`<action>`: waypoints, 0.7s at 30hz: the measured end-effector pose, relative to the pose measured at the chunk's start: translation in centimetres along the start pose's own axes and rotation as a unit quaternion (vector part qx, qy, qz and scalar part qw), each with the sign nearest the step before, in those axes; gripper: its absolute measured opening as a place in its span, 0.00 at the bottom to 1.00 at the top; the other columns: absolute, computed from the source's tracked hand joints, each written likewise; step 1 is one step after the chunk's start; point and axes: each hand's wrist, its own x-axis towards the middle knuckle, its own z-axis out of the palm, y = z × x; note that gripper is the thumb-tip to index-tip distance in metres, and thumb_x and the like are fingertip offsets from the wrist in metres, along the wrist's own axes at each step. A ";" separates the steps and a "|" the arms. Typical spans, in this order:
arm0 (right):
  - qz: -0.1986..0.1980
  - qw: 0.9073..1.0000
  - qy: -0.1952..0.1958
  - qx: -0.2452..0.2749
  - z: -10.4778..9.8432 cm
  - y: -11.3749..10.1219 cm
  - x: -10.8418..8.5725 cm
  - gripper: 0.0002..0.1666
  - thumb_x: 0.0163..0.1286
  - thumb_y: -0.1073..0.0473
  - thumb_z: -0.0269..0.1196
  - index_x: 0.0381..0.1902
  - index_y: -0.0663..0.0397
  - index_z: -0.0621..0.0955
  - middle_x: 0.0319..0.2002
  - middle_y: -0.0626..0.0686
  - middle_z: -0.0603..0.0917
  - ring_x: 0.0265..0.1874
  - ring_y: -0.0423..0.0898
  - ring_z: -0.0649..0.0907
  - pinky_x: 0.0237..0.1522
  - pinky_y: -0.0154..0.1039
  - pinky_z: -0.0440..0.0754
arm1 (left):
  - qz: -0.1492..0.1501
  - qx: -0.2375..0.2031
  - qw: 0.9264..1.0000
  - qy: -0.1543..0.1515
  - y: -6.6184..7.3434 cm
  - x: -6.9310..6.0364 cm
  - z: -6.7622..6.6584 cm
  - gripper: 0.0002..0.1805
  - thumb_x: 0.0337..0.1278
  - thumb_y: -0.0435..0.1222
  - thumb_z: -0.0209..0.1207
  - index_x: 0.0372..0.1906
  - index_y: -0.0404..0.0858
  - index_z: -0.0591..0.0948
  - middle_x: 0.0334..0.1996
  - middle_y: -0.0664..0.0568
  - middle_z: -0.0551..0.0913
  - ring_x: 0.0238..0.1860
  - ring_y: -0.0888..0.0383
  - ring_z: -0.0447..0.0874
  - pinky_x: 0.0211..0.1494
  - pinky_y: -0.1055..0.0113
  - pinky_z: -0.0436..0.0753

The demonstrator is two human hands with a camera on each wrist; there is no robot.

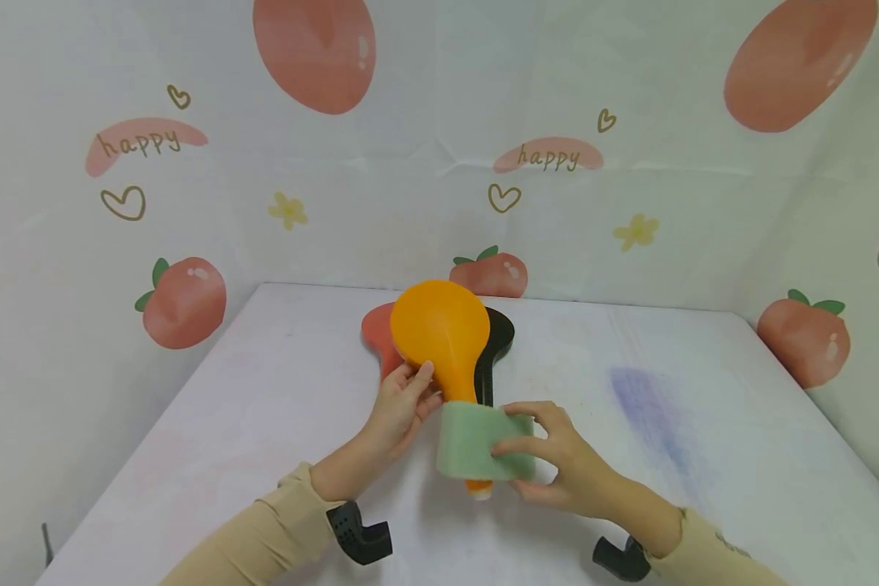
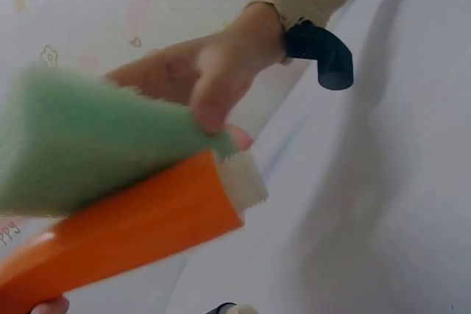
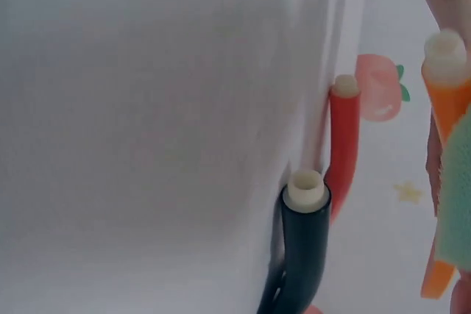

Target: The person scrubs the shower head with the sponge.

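Note:
My left hand holds an orange paddle-shaped piece at its neck, the broad round head pointing up and away. Its handle ends in a white threaded tip, seen in the left wrist view. In front of the handle, my right hand grips a pale green sponge between thumb and fingers. The sponge lies against the orange handle and covers part of it. In the left wrist view, sponge and handle run side by side, the white tip sticking out past them.
Behind the orange piece lie a red paddle-shaped piece and a black one, both partly hidden. Their handles also end in whitish tips. A white table carries a purple smudge at right. A printed cloth hangs behind.

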 end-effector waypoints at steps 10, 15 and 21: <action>-0.010 1.000 -0.020 0.003 0.4 0.1 -1.1 0.19 0.54 0.54 0.67 0.45 0.37 0.77 0.56 0.56 0.72 0.54 0.47 0.70 0.50 0.42 0.72 | 0.005 -0.061 0.997 0.055 0.0 0.2 -0.4 0.25 0.71 0.38 0.43 0.66 0.29 0.56 0.62 0.41 0.66 0.55 0.55 0.74 0.63 0.59 0.71; 0.111 0.992 -0.010 0.062 0.6 0.3 -1.3 0.27 0.55 0.63 0.68 0.51 0.47 0.72 0.54 0.51 0.72 0.50 0.41 0.73 0.45 0.37 0.77 | 0.013 -0.068 0.996 0.058 0.6 0.2 -0.5 0.26 0.71 0.38 0.42 0.67 0.30 0.55 0.65 0.40 0.64 0.61 0.52 0.69 0.64 0.60 0.70; 0.218 0.964 0.006 0.150 1.1 0.3 -1.1 0.24 0.62 0.68 0.60 0.55 0.57 0.68 0.51 0.56 0.75 0.42 0.35 0.78 0.40 0.34 0.76 | 0.042 -0.079 0.994 0.066 1.1 0.3 -0.2 0.24 0.71 0.38 0.41 0.65 0.28 0.55 0.62 0.41 0.65 0.56 0.55 0.73 0.63 0.61 0.71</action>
